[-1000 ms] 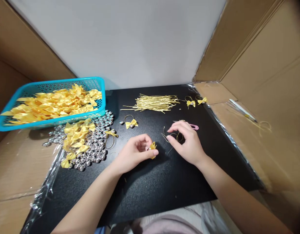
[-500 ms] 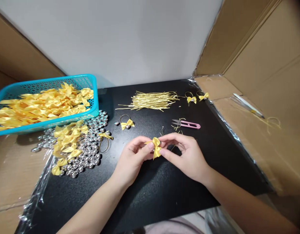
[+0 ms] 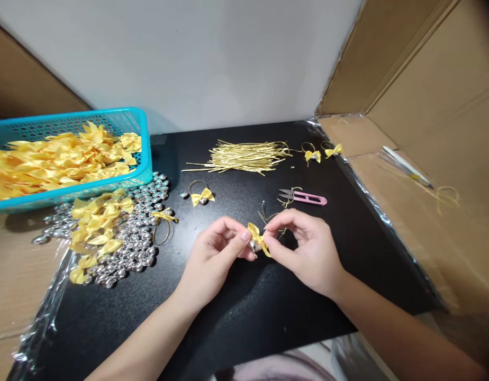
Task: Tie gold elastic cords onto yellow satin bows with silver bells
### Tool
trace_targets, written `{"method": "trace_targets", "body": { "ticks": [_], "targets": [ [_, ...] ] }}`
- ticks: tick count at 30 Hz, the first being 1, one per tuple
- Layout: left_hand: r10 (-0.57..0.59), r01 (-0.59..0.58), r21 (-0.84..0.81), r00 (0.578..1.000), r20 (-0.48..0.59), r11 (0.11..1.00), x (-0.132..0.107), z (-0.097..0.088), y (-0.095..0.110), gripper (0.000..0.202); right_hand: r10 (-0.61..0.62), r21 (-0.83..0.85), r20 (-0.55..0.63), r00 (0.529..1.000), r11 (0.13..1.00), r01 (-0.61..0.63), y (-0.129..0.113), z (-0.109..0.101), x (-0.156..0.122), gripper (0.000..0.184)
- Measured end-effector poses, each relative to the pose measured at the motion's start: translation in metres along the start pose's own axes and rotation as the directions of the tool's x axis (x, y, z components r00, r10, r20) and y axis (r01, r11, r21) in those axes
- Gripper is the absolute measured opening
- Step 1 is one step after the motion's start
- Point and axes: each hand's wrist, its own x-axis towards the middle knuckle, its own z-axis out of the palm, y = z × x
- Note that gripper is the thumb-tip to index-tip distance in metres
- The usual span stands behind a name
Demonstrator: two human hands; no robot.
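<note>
Nearest us on the black tabletop (image 3: 236, 328), we have both hands meeting over one yellow bow (image 3: 252, 230) with a silver bead (image 3: 254, 245) at its middle, held up near the centre. Our left hand (image 3: 216, 259) pinches its left side between thumb and fingers, and our right hand (image 3: 308, 254) has thumb and forefinger closed on its right side. To the left spreads a pile of silver beads (image 3: 137, 251), with loose yellow bows (image 3: 99, 217) lying on it and a looped bow (image 3: 163, 216) at its right edge. Just beyond our hands lie thin cord scraps (image 3: 284, 230), then pink snips (image 3: 308, 198) to the right and another bow on a loop (image 3: 197, 199) to the left. Farther off, we see a blue basket (image 3: 147, 153) of bows, a bundle of gold cords (image 3: 244, 157) and, to its right, two looped bows (image 3: 312, 155).
</note>
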Motion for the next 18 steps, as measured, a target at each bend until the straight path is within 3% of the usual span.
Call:
{"method": "trace_targets", "body": {
  "ticks": [8, 14, 18],
  "targets": [
    [0.080, -0.075, 0.115, 0.996, -0.042, 0.990, -0.0020, 0.0048, 0.0063, 0.023, -0.182, -0.145, 0.085, 0.980, 0.970, 0.193, -0.0006, -0.0013, 0.0023, 0.013],
    [0.100, -0.086, 0.168, 0.992, -0.072, 0.982, -0.0025, 0.0066, 0.0098, 0.020, -0.342, -0.357, 0.142, 0.929, 0.858, 0.371, 0.0033, -0.0027, 0.0025, 0.009],
    [0.119, -0.108, 0.173, 0.991, -0.053, 0.979, -0.0032, 0.0078, 0.0104, 0.015, -0.368, -0.358, 0.166, 0.915, 0.842, 0.403, 0.0061, -0.0039, 0.0032, 0.005]
  ]
}}
